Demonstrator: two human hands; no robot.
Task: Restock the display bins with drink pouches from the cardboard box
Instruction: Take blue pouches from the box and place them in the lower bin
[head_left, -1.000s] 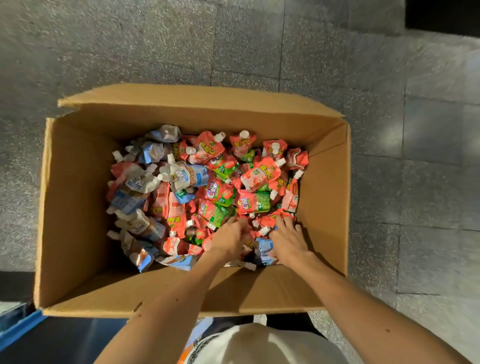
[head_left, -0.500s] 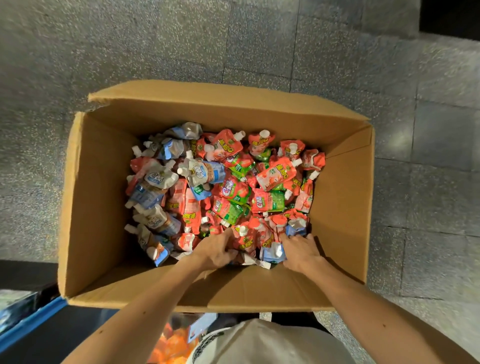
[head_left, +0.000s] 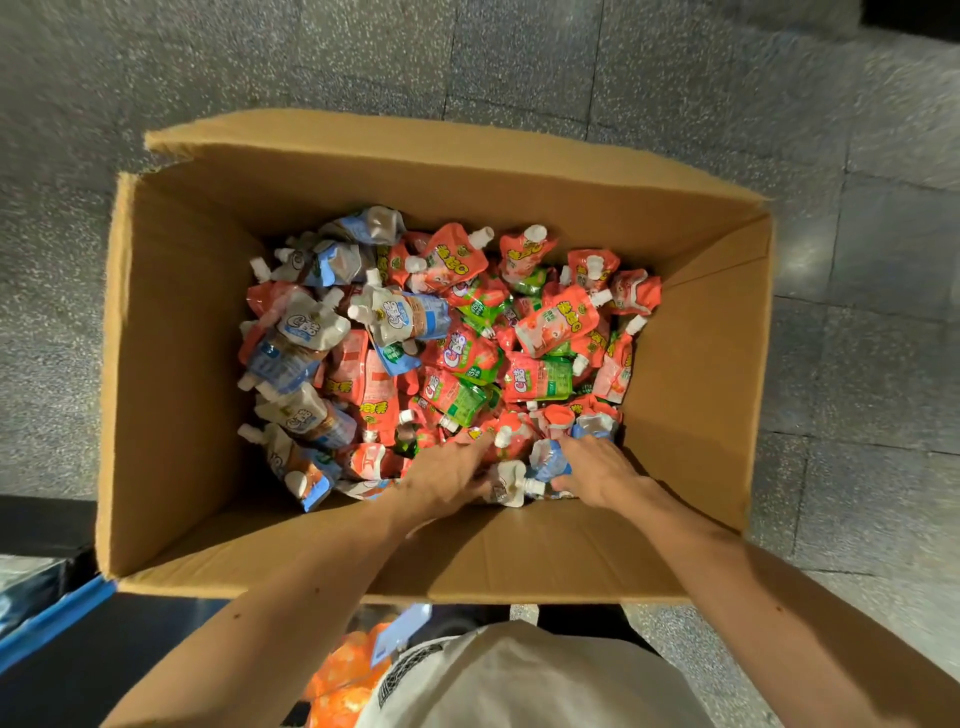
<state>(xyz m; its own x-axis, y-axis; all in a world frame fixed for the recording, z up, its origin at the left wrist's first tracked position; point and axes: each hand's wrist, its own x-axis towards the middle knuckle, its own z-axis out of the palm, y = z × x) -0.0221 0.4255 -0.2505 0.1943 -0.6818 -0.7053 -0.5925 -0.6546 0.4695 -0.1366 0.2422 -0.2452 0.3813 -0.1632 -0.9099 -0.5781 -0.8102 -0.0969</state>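
Brown cardboard box, flaps up, on speckled grey floor tiles; covered across its bottom by a loose heap of drink pouches, white-capped, mostly red-orange, some red and green toward the middle, blue and white ones along the left side and in the far-left corner; heaped unevenly, spouts pointing every way. Reaching in over the near wall, two bare forearms; left hand palm down on the near edge of the heap, fingers stretched forward and pushed in among red pouches, tips hidden, so cannot tell whether anything is gripped; right hand just beside it toward the near-right corner, fingers curled over a blue pouch with the thumb against its lower edge, pinching it where it lies in the heap. Lying between the two hands, a white pouch, cap pointing right. Below the box's near wall, a pale shirt; left of it something orange, blurred, with a light blue tag above; at the lower-left edge, a blue rim.
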